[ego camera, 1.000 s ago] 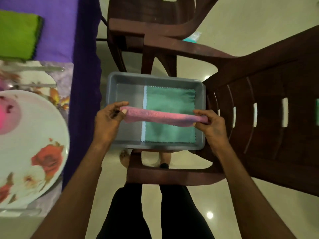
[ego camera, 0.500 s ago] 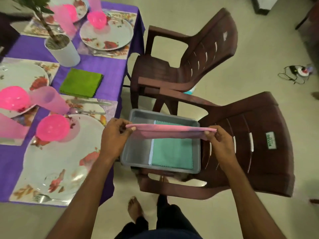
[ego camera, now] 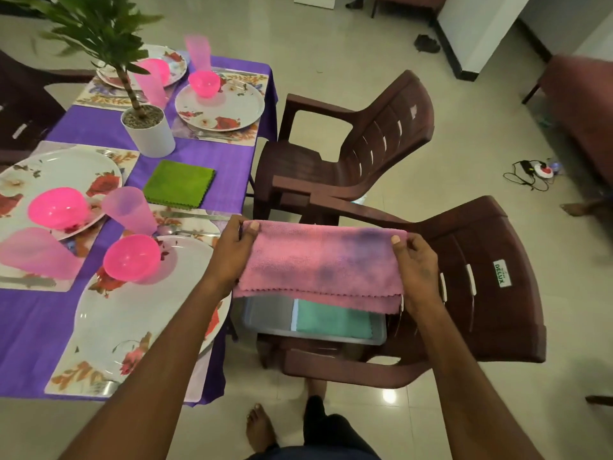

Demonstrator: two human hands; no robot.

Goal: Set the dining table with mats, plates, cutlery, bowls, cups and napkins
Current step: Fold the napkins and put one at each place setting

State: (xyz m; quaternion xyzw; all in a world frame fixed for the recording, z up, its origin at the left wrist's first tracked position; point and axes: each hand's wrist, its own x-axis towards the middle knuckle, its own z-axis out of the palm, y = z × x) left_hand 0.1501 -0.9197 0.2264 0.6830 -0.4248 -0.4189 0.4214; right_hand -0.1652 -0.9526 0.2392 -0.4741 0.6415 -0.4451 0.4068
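A pink napkin (ego camera: 318, 263) hangs folded between both hands above the grey tub (ego camera: 265, 318). My left hand (ego camera: 232, 250) pinches its left top corner and my right hand (ego camera: 418, 267) pinches the right one. A teal napkin (ego camera: 331, 322) lies in the tub, which stands on a brown chair seat. On the purple table at left are floral plates (ego camera: 132, 320), pink bowls (ego camera: 132, 257), pink cups (ego camera: 129, 210), cutlery (ego camera: 189, 215) and a folded green napkin (ego camera: 179, 184).
Two brown plastic chairs (ego camera: 365, 151) stand right of the table; the nearer chair (ego camera: 481, 277) holds the tub. A potted plant in a white pot (ego camera: 149, 131) stands mid-table. A cable and small device (ego camera: 534, 172) lie on the tiled floor at right. My feet are below.
Both hands have lifted the pink napkin up out of the tub and it now hangs open, facing me. The view has tilted up, showing more of the table.
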